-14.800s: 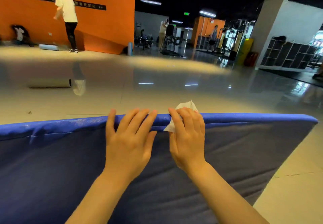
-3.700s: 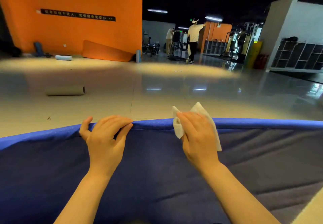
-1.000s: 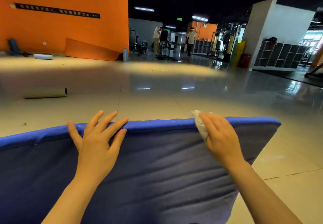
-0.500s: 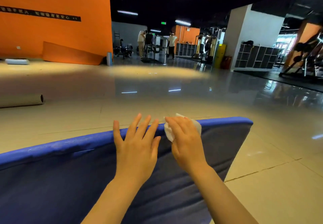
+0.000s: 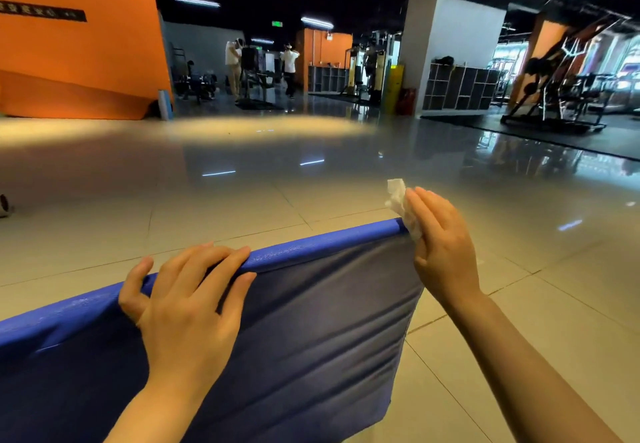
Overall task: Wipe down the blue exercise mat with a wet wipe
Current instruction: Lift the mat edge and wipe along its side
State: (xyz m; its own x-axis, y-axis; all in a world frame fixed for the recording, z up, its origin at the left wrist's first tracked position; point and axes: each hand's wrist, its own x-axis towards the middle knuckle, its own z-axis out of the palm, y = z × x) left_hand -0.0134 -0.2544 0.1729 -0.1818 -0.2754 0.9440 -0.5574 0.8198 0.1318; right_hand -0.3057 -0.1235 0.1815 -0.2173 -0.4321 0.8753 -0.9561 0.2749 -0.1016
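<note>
The blue exercise mat (image 5: 311,321) stands on edge in front of me, its bright blue top edge running from lower left up to the right. My left hand (image 5: 187,304) grips that top edge, fingers curled over it and thumb on the far side. My right hand (image 5: 440,245) holds a crumpled white wet wipe (image 5: 401,203) against the mat's upper right corner. Part of the wipe sticks up above my fingers.
Glossy tiled floor (image 5: 311,183) stretches ahead. An orange wall (image 5: 76,55) and ramp stand at the left. Two people (image 5: 235,65) stand far back among gym machines (image 5: 554,89). Cubby shelves (image 5: 460,86) line a white pillar at the right.
My right hand has slid the wipe rightward along the top edge to the mat's corner. My left hand has shifted left and curled over the edge. The view has turned right.
</note>
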